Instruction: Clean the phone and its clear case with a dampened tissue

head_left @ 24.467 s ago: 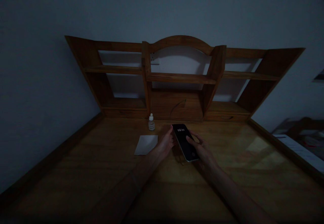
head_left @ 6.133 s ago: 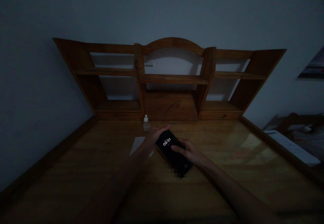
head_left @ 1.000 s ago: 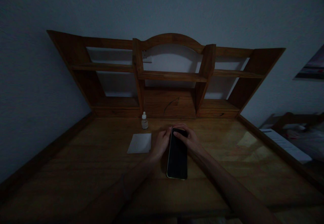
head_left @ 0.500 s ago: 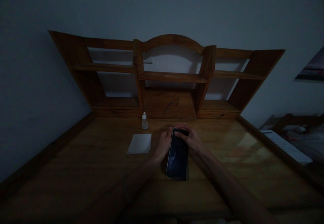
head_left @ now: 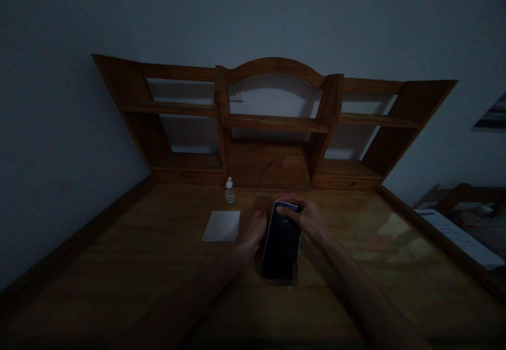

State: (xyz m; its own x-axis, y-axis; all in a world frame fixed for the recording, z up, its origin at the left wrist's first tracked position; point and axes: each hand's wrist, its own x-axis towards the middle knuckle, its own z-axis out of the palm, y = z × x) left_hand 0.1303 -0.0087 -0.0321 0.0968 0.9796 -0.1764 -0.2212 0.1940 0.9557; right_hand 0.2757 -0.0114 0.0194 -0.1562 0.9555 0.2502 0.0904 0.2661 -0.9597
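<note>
A dark phone (head_left: 281, 244) with a thin light edge is tilted over the desk in front of me. My right hand (head_left: 309, 220) grips its upper end, thumb on the screen and fingers behind the top edge. Just left of the phone, a small gap away, is my left hand (head_left: 256, 230), its fingers curled together; whether anything is in them is too dark to tell. To the left lies a square stack of white paper (head_left: 221, 226). Behind the paper stands a small clear bottle (head_left: 230, 193) with a white dropper cap.
A wooden shelf unit (head_left: 276, 123) rises along the back of the wooden desk (head_left: 130, 265). A wall socket (head_left: 236, 93) shows through its upper middle opening. Beyond the desk's right edge lies a white sheet (head_left: 460, 236).
My left hand has come away from the phone's side and sits slightly apart from it. The phone is tilted a little differently in my right hand. The whole view has shifted slightly.
</note>
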